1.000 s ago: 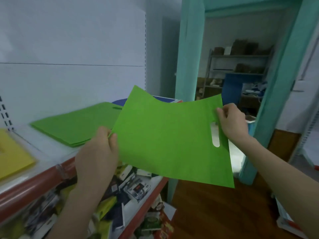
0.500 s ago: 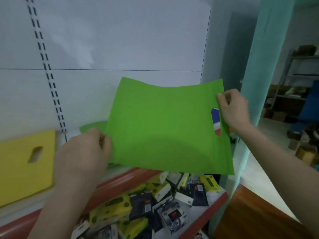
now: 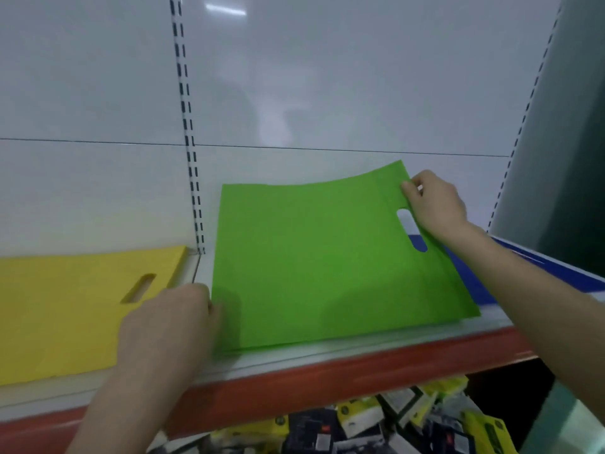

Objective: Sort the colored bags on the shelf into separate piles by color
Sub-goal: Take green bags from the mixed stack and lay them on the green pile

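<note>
A green bag (image 3: 320, 257) with a cut-out handle lies low over the white shelf (image 3: 327, 357), its far right corner still lifted. My right hand (image 3: 435, 204) pinches that corner beside the handle slot. My left hand (image 3: 170, 326) grips the bag's near left edge. More green edges show under it at the front, a green pile. A yellow pile (image 3: 65, 309) with a handle slot lies to the left. A blue bag (image 3: 465, 260) shows under the green one on the right, partly hidden by my right arm.
The shelf has a red front lip (image 3: 327, 385) and a white back panel with slotted uprights (image 3: 188, 142). Below it, a lower shelf holds several yellow and dark packets (image 3: 393, 421). A grey pillar (image 3: 563, 142) stands at the right.
Both hands carried the green bag from mid-air down and left onto the green pile on the shelf. My view turned left from the doorway to the shelf.
</note>
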Available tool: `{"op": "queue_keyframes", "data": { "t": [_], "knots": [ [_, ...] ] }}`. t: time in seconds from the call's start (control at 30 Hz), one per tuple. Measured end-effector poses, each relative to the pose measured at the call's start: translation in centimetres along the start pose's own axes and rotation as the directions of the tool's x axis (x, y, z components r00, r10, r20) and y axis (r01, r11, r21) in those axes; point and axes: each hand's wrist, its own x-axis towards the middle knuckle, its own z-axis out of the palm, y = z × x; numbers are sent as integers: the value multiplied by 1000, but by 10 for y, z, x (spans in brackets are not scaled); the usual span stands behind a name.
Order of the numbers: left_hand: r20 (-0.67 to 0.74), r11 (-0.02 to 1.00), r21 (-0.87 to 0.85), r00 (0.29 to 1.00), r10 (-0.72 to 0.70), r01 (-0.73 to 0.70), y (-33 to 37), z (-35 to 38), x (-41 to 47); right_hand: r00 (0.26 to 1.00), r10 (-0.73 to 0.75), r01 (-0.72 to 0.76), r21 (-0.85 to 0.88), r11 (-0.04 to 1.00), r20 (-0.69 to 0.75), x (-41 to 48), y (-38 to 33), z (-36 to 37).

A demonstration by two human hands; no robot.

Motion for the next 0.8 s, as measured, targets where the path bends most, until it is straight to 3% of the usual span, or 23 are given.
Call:
{"op": "queue_keyframes", "data": {
  "t": [0.37,0.8],
  "knots": [
    [93,987,119,989,-115,104,18,8,-2,914,-61,189,-287,939,401,5,35,69],
    [56,976,155,985,-161,151,26,8,-5,883,-69,260,-362,895,465,1,42,81]
  ]
}}
